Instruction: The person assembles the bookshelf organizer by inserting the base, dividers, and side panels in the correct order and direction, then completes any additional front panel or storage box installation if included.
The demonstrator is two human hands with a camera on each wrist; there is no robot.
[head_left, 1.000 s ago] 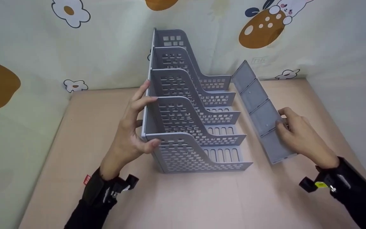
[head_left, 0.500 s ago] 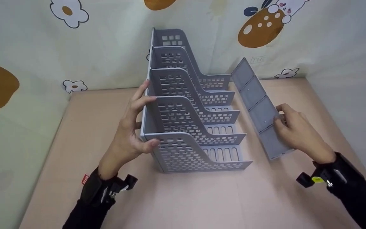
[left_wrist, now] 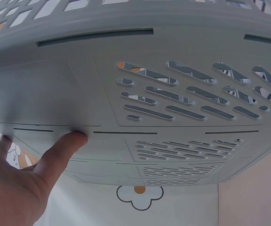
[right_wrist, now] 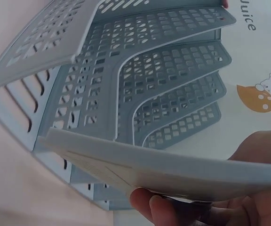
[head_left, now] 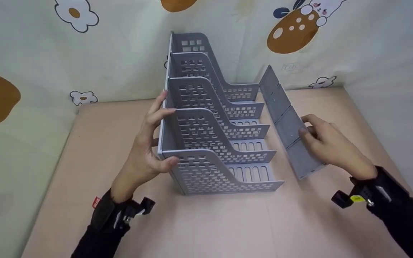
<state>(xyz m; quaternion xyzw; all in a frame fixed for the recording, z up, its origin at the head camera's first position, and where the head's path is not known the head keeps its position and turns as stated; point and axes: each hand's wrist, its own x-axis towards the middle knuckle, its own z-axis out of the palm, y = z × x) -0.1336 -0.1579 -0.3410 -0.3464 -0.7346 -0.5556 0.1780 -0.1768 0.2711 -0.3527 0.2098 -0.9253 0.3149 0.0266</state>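
Observation:
A grey file organizer (head_left: 206,168) with several perforated dividers stands upright on the table in the head view. My left hand (head_left: 145,143) grips its tall back edge, with fingertips over the top and the thumb against the near side. The left wrist view shows the slotted back panel (left_wrist: 55,103) with a digit pressed on it. To the right, my right hand (head_left: 326,141) pinches a long grey front panel (head_left: 285,123) by its outer edge. This panel leans at a slant, apart from the dividers' low front ends at its near end. Some right fingers are hidden behind it.
The pinkish tabletop (head_left: 228,225) extends in front of the organizer. A pale cloth wall (head_left: 127,53) printed with flowers and rabbits rises close behind, and side walls flank the table.
My right hand has moved slightly left and away from me, bringing the panel nearer the organizer's front and tilting it more upright. The left hand and organizer stay in place.

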